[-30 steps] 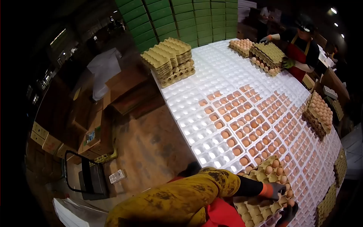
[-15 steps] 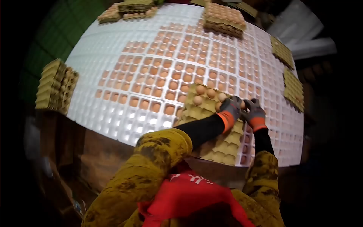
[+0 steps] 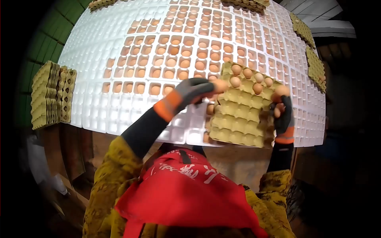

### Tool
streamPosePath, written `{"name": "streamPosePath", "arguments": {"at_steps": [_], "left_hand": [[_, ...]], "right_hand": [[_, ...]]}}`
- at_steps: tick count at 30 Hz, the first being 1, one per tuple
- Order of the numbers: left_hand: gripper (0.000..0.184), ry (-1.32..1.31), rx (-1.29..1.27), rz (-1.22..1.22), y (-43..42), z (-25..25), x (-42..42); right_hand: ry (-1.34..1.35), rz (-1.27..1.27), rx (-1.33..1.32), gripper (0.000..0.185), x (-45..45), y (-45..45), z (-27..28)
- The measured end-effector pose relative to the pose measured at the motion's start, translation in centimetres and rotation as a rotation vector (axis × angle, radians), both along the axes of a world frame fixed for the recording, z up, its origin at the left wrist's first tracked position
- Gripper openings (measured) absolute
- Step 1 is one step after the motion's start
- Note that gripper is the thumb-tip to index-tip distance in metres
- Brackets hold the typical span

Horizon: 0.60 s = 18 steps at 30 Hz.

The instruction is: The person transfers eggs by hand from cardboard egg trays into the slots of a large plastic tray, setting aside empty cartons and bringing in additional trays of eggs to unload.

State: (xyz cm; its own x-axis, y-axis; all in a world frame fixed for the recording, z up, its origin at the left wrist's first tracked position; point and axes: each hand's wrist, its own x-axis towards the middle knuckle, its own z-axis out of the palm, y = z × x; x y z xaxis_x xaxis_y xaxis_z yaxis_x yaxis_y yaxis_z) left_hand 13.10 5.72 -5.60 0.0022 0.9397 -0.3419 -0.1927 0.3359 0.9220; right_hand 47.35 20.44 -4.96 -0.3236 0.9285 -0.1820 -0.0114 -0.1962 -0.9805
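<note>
My left hand [image 3: 193,90], in a grey and orange glove, grips a brown egg [image 3: 220,86] at the left edge of a pulp egg tray [image 3: 238,113]. Two eggs [image 3: 282,91] are in my right hand [image 3: 283,117], one at the fingertips and the other lower against the palm. That hand is at the tray's right side. Several eggs [image 3: 257,88] sit in the tray's far rows, and its nearer cups hold none. Under the tray lie white plastic trays [image 3: 174,123], many of whose cells hold eggs [image 3: 169,74].
Stacked pulp trays [image 3: 45,95] stand at the table's left edge. More pulp trays [image 3: 315,69] lie along the right edge, and further stacks [image 3: 248,4] are at the far side. A red apron [image 3: 186,186] hangs below the near edge.
My hands have moved apart from over the pulp tray: the left swung left with an egg, the right shifted right with two eggs. The view has tilted down.
</note>
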Motion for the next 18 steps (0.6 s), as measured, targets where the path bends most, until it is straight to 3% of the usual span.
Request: {"name": "streamPosePath", "arguments": {"at_steps": [1, 2, 3, 4, 5, 7, 8, 9, 10, 12, 14, 18], "left_hand": [[0.047, -0.247, 0.038, 0.088, -4.0, -2.1, -3.2], [0.051, -0.328, 0.000, 0.165, -7.3, -3.7, -5.7], [0.052, -0.314, 0.004, 0.158, -11.2, -5.5, -8.8], [0.051, -0.364, -0.062, 0.269, -13.8, -5.5, -10.4], [0.051, -0.302, -0.111, 0.344, -16.0, -5.3, -11.7], [0.048, -0.074, -0.230, 0.442, -18.8, -4.4, -13.8], [0.045, 0.089, -0.299, 0.458, -19.7, -3.8, -14.7], [0.042, 0.248, -0.369, 0.465, -20.4, -3.4, -15.2], [0.036, 0.435, -0.383, 0.532, -20.6, -3.5, -15.4], [0.039, 0.850, 0.029, 0.436, -21.6, -5.8, -16.0], [0.039, 0.756, 0.051, 0.407, -21.3, -7.4, -15.3], [0.045, 1.176, 0.085, 0.275, -17.8, -7.5, -12.3]], "right_hand": [[-0.004, 0.191, 0.029, 0.028, -2.7, -3.2, 0.6], [-0.009, 0.383, 0.057, 0.028, -5.9, -6.7, 1.1], [0.242, 0.436, -0.115, 0.029, -8.9, -9.9, 0.1], [0.302, 0.471, -0.153, 0.031, -12.0, -12.3, -1.0], [0.359, 0.505, -0.194, 0.033, -15.1, -14.7, -2.1], [0.158, 0.506, -0.273, 0.039, -20.6, -17.3, -3.1], [0.086, 0.480, -0.446, 0.041, -23.1, -17.8, -3.3], [-0.146, 0.456, -0.443, 0.044, -24.5, -18.5, -5.1], [-0.272, 0.438, -0.117, 0.044, -24.9, -19.0, -7.0], [-0.595, 0.345, 0.415, 0.046, -25.2, -19.3, -8.9], [-0.675, 0.301, 0.449, 0.045, -24.6, -19.2, -9.6], [-0.829, 0.339, 0.509, 0.047, -25.6, -19.6, -7.9]]}}
